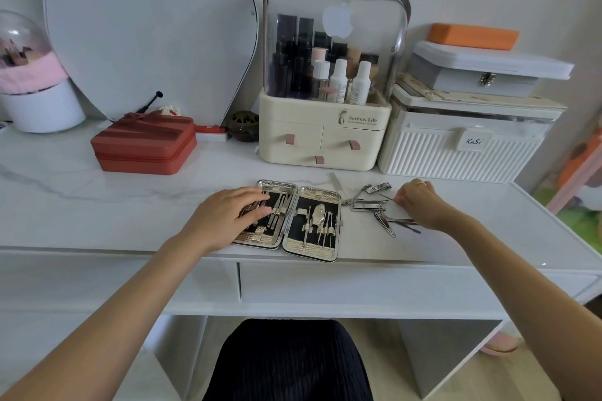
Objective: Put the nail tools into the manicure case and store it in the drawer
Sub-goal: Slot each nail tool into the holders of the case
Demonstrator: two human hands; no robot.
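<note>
A gold manicure case [311, 251] lies open flat near the front edge of the white desk, with several metal tools strapped in both black-lined halves. My left hand [228, 212] rests with straight fingers on the tools in the left half. Loose nail tools [374, 205] lie to the right of the case: clippers, small scissors and thin picks. My right hand [420, 202] is over their right side, its fingertips pinching a thin metal pick [386, 196]. A closed drawer [391, 283] fronts the desk just below the case.
Behind the case stands a cream cosmetic organiser [322, 143] with small drawers. A white ribbed box [462, 153] with grey boxes stacked on it is at the right. A red zip case [143, 146] sits at the left, by a mirror [146, 26].
</note>
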